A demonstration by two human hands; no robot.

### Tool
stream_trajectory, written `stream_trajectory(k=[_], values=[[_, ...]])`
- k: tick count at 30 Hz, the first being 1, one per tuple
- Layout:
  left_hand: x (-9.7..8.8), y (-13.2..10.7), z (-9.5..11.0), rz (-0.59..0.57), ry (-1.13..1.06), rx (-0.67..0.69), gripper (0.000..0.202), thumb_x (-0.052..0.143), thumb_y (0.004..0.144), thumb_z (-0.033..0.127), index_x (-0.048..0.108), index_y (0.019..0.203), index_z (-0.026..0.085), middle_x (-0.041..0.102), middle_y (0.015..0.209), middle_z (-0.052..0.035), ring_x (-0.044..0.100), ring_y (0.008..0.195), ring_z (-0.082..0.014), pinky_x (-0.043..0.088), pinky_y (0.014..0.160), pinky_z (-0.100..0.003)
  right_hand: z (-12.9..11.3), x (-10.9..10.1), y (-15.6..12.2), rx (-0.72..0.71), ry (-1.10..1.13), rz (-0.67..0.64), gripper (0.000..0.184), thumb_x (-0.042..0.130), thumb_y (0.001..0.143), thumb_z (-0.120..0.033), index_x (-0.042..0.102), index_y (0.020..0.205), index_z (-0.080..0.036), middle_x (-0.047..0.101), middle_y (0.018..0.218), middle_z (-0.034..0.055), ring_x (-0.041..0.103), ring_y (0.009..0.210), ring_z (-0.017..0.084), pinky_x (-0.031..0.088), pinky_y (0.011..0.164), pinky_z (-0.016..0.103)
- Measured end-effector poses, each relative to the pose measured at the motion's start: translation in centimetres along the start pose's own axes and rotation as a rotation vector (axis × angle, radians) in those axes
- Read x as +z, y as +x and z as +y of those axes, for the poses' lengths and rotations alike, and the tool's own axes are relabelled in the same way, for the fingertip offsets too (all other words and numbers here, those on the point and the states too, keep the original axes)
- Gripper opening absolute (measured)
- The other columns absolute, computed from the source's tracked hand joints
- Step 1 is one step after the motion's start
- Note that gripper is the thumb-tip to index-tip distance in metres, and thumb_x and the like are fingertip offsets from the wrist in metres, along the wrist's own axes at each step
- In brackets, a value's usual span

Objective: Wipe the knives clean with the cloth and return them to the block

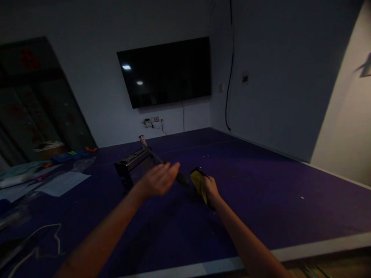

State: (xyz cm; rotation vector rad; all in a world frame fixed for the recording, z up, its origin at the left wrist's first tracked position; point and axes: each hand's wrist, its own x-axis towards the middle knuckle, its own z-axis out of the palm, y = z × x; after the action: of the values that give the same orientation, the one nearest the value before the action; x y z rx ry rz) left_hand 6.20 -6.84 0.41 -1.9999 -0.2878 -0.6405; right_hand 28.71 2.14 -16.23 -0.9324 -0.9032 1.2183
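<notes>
My right hand (213, 191) is closed around a yellow cloth (197, 181) with a dark edge, held just above the purple tabletop. My left hand (160, 179) is to its left, smeared by motion, its fingers close together. Partly behind the left hand is a long, thin tool with a dark end (182, 178); whether the hand grips it cannot be made out. Beyond the left wrist stands a black box-like frame (135, 157) with an open side. A light-coloured piece (143, 141) sticks up from its far side.
Papers (63, 184) and clear plastic lie on the left of the purple table (261, 193). A white cable (56, 235) loops at the near left. The table's pale edge (324, 245) runs along the front. A television (168, 73) hangs on the wall behind.
</notes>
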Motion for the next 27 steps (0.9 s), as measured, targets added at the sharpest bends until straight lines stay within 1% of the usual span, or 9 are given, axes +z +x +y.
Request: stream_trajectory(k=[3,6,9,14,17,20,22,24,27], values=[[3.4,-2.7,7.3,-0.019,-0.161,0.047,0.03,0.039,0.088,0.015,0.056,0.113,0.017,0.062,0.116,-0.0072,0.054,0.111,-0.0181,0.04,0.093,-0.03,-0.3,0.4,-0.6,0.145,-0.013,-0.067,0.031,0.045,0.073,-0.035,0.066,0.074,-0.011,0.064,0.055,0.0075,0.06,0.049,0.02,0.048,0.049,0.029],[6.5,-4.1,11.5,-0.033,-0.206,0.009,0.03,0.036,0.089,0.014,0.058,0.109,0.014,0.06,0.12,-0.0093,0.052,0.115,-0.0185,0.04,0.095,-0.03,-0.4,0.7,-1.2,0.302,-0.011,-0.254,0.037,0.041,0.076,-0.041,0.064,0.067,-0.013,0.064,0.055,0.0096,0.064,0.056,0.021,0.051,0.056,0.031],[8.5,-4.3,13.3,-0.108,-0.243,0.005,0.029,0.038,0.089,0.014,0.056,0.111,0.013,0.056,0.123,-0.0117,0.05,0.116,-0.0175,0.041,0.096,-0.031,-0.3,0.7,-1.6,0.398,0.036,-0.38,0.037,0.045,0.077,-0.046,0.062,0.067,-0.015,0.066,0.06,0.0097,0.066,0.062,0.021,0.053,0.062,0.033],[9.0,-3.8,14.4,-0.206,-0.332,-0.16,0.03,0.04,0.088,0.013,0.055,0.114,0.017,0.054,0.127,-0.0091,0.047,0.119,-0.0167,0.04,0.098,-0.034,-0.8,1.2,-2.1,0.205,0.084,-0.205,0.019,0.069,0.063,-0.03,0.062,0.071,-0.015,0.069,0.066,0.0071,0.066,0.062,0.021,0.053,0.064,0.032],[8.6,-3.4,14.9,-0.17,-0.565,-0.456,0.033,0.038,0.086,0.012,0.054,0.114,0.018,0.056,0.123,-0.0105,0.047,0.118,-0.0182,0.041,0.096,-0.037,-1.6,1.3,-2.2,0.143,0.129,-0.114,0.02,0.073,0.057,-0.025,0.062,0.07,-0.015,0.069,0.064,0.0059,0.065,0.059,0.021,0.053,0.063,0.032],[8.7,-2.9,15.3,-0.079,-0.916,-1.037,0.025,0.038,0.087,0.02,0.055,0.105,0.018,0.062,0.105,-0.0119,0.058,0.1,-0.0184,0.048,0.082,-0.034,-2.2,1.3,-2.2,0.045,0.15,-0.024,0.024,0.075,0.055,-0.028,0.062,0.071,-0.016,0.068,0.062,0.0046,0.065,0.059,0.022,0.052,0.061,0.032],[9.2,-2.6,15.6,-0.068,-1.174,-1.37,0.021,0.049,0.084,0.033,0.054,0.097,0.018,0.063,0.088,-0.0089,0.061,0.08,-0.0171,0.049,0.07,-0.03,-2.2,1.4,-2.3,-0.022,0.14,0.009,0.027,0.075,0.056,-0.032,0.061,0.072,-0.017,0.068,0.062,0.0043,0.065,0.06,0.023,0.052,0.06,0.032],[9.8,-2.4,15.9,-0.088,-1.373,-1.569,0.032,0.062,0.073,0.041,0.053,0.092,0.017,0.061,0.077,-0.005,0.06,0.07,-0.0156,0.047,0.065,-0.027,-2.2,1.7,-2.5,-0.058,0.127,0.009,0.029,0.075,0.056,-0.036,0.061,0.074,-0.017,0.068,0.063,0.0044,0.066,0.062,0.023,0.052,0.061,0.032],[10.3,-2.1,16.4,-0.08,-1.557,-1.7,0.04,0.067,0.066,0.046,0.053,0.088,0.016,0.06,0.072,-0.0028,0.058,0.068,-0.0144,0.044,0.064,-0.025,-2.2,2.1,-2.9,-0.027,0.126,-0.067,0.033,0.074,0.058,-0.041,0.061,0.076,-0.017,0.068,0.065,0.0051,0.066,0.065,0.024,0.052,0.064,0.033]])
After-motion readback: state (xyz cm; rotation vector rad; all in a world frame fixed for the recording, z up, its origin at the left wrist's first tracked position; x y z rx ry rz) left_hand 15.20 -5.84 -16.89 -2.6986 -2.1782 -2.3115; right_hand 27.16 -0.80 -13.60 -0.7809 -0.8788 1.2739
